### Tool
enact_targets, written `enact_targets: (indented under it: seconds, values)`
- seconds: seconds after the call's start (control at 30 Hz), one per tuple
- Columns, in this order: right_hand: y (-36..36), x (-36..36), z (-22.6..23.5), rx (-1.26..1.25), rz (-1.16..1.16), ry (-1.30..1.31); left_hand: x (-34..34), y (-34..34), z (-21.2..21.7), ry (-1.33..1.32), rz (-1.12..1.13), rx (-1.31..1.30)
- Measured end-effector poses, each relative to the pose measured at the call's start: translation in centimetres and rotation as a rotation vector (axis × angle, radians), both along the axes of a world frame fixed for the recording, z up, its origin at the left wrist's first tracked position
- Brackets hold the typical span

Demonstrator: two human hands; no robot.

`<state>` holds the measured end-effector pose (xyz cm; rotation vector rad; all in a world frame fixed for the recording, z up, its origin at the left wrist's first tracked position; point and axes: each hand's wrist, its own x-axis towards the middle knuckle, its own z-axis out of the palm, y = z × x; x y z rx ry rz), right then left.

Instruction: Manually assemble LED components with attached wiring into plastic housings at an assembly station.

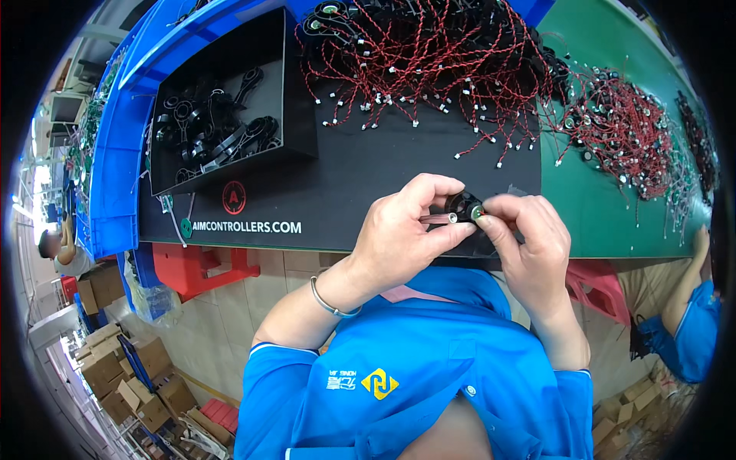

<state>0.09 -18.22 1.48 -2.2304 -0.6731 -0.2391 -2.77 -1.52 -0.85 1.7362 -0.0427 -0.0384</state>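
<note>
Far left, blue plastic bin (115,192); then open black box (300,115) with black ring-ended parts (211,130). Left hand (402,230), fingers narrow, holds small black rounded part (461,204) plus thin pale rod (435,218), over near edge of black mat (368,169). Beyond, I see tangled red-and-black twisted wires (422,77), white plugs. Right hand (534,244) pinches the part's green disc (477,212). Far right, another red wire heap (625,126) on green tabletop (594,222).

Over the near-right corner of the black mat (368,172), left hand (404,230) and right hand (530,244) hold a black component (460,204); twisted red wires (429,73) crowd the far edge.
</note>
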Motion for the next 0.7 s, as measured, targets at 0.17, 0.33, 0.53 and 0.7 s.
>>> enact_targets:
  seconds: [0.17,0.33,0.53,0.7]
  values:
    - [-0.44,0.16,-0.26,0.005,0.035,-0.101,0.04,0.12,0.13,0.014,-0.010,0.003]
    - [-0.57,-0.03,-0.27,0.013,0.017,-0.116,0.00,0.09,0.62,0.064,-0.025,-0.039]
    - [-0.43,-0.22,-0.03,-0.023,0.040,-0.171,-0.12,-0.11,0.30,0.051,-0.032,-0.037]
    - [-0.39,-0.35,-0.09,-0.046,0.026,-0.190,-0.18,-0.29,0.23,0.029,-0.033,-0.034]
